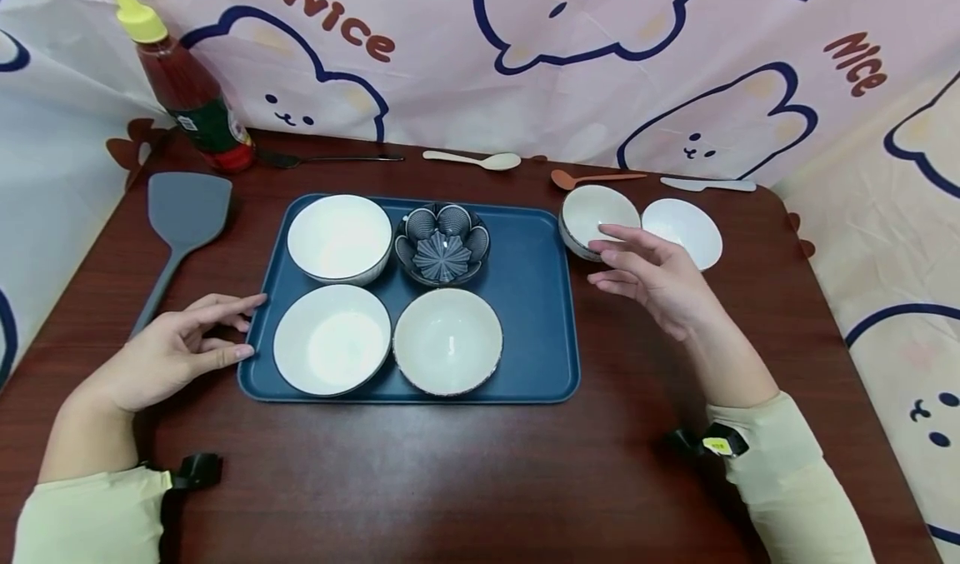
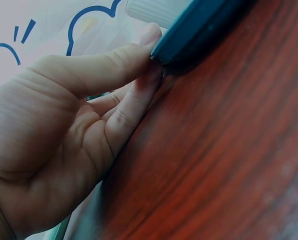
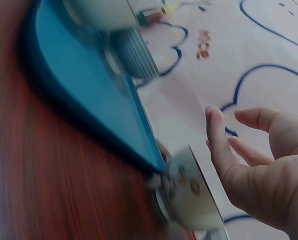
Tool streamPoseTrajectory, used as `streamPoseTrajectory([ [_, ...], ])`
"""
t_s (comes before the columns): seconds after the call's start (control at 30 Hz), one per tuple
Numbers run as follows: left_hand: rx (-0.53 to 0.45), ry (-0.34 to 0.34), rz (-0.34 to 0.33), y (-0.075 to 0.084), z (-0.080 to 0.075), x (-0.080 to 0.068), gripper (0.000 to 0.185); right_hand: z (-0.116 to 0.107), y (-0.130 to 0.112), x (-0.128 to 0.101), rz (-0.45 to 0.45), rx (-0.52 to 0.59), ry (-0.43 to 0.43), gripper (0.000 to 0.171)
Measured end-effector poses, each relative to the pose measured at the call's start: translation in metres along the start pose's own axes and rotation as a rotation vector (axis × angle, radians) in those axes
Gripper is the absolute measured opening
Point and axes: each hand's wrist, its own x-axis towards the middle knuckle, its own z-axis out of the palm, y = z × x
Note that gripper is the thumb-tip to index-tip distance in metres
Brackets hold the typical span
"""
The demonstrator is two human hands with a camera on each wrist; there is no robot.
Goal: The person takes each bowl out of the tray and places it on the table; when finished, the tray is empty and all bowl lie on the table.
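Observation:
A blue tray (image 1: pixel 534 297) lies on the dark wood table with two white bowls (image 1: pixel 339 237) (image 1: pixel 332 339), a dark flower-shaped bowl (image 1: pixel 442 243) and a beige bowl (image 1: pixel 447 341) in it. My left hand (image 1: pixel 180 347) rests on the table, and its straight thumb and forefinger (image 2: pixel 139 85) touch the tray's left rim (image 2: pixel 199 30). My right hand (image 1: pixel 652 277) hovers open just right of the tray, with its fingertips (image 3: pixel 215 131) close to a patterned bowl (image 1: pixel 596 217) (image 3: pixel 189 200) but apart from it. Another white bowl (image 1: pixel 686 231) sits behind that hand.
A red sauce bottle (image 1: pixel 187 89) stands at the back left, and a grey spatula (image 1: pixel 183 214) lies left of the tray. Along the back edge lie a black spoon (image 1: pixel 322 160), a cream spoon (image 1: pixel 472 160), a brown spoon (image 1: pixel 592 178) and a white knife (image 1: pixel 708 184). Printed cloth hangs behind.

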Motion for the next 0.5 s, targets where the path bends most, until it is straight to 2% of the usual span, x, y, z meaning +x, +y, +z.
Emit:
streamPoseTrajectory([
  [0.27, 0.009, -0.021, 0.010, 0.003, -0.002, 0.000, 0.058, 0.038, -0.002, 0.014, 0.025, -0.076, -0.097, 0.057],
  [0.5, 0.022, -0.038, 0.036, 0.002, -0.003, -0.001, 0.058, 0.058, 0.001, 0.035, 0.074, -0.100, -0.160, 0.056],
])
